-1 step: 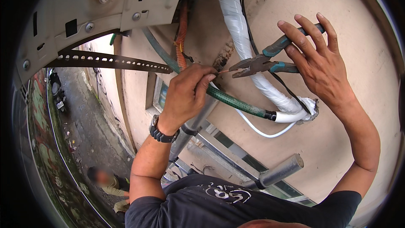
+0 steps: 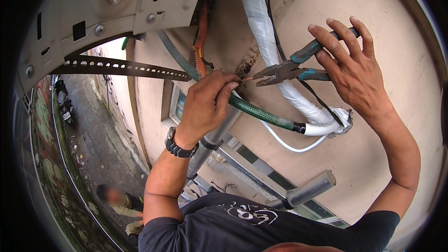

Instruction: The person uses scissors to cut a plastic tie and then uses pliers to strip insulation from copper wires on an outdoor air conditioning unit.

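Observation:
My left hand, with a black watch on its wrist, pinches a thin wire whose bare copper end sticks out past the fingertips. Facing it, a pair of pliers with teal and black handles has its jaws parted, the copper tip at their mouth. Whether the jaws touch the copper I cannot tell. My right hand holds the pliers by the spread handles, its fingers reaching over the upper one. Below the wire a green braided hose passes behind my left hand and meets a white wrapped pipe near the wall hole.
A beige metal casing and a perforated bracket occupy the upper left. An orange corrugated tube hangs beside my left hand. A white cable loops below the hose. Metal scaffold tubing stands underneath. Far below, a person and motorbike appear.

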A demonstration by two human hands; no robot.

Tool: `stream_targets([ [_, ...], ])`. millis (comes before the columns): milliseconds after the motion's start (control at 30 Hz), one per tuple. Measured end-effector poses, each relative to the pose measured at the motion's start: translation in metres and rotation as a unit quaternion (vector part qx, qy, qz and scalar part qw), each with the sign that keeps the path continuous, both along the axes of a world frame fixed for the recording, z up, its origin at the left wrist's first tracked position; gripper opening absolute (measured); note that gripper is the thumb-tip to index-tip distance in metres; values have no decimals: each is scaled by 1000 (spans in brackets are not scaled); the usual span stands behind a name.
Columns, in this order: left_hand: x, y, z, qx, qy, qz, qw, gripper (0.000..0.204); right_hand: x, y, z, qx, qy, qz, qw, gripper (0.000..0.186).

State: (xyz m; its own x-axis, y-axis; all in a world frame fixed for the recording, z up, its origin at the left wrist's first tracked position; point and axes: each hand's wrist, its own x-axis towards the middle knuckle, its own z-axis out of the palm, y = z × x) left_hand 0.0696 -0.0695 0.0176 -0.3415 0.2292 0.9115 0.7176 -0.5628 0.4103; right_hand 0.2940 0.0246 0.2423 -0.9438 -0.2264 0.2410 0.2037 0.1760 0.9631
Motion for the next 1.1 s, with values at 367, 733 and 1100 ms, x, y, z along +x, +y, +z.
stream_targets([
  [367, 3, 3, 1, 5, 1, 14, 1000, 9, 7, -5, 1, 27, -18, -34, 999, 17],
  [733, 7, 5, 3, 7, 12, 17, 1000, 13, 14, -8, -2, -62, -30, -57, 996, 19],
  [1100, 4, 6, 3, 15, 30, 20, 999, 16, 18, -10, -6, -69, -11, -45, 997, 13],
])
